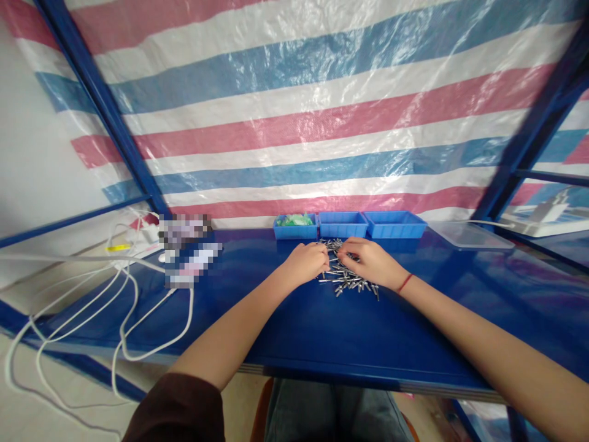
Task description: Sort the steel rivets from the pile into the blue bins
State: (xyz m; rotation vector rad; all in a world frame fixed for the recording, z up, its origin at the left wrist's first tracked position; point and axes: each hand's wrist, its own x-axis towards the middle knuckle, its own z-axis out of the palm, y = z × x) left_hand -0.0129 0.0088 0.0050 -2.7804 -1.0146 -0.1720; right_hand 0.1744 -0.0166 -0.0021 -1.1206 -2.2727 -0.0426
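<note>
A loose pile of thin silver metal pieces (350,281), rivet-like in shape, lies on the blue table. At the left edge of the pile is my left hand (307,260), closed with its fingertips curled inward; whatever it grips is hidden. My right hand (364,259) reaches over the pile's right side, thumb and fingers drawn together in a pinch, and I cannot make out what is between them. The two hands are close but apart, with some of the metal pieces showing between them.
Behind the pile stand three blue bins: the left bin (295,232) holds green-white material, beside a middle bin (343,224) and a right bin (396,225). A clear plastic lid (469,236) lies to the right. White cables (133,307) loop over the table's left edge.
</note>
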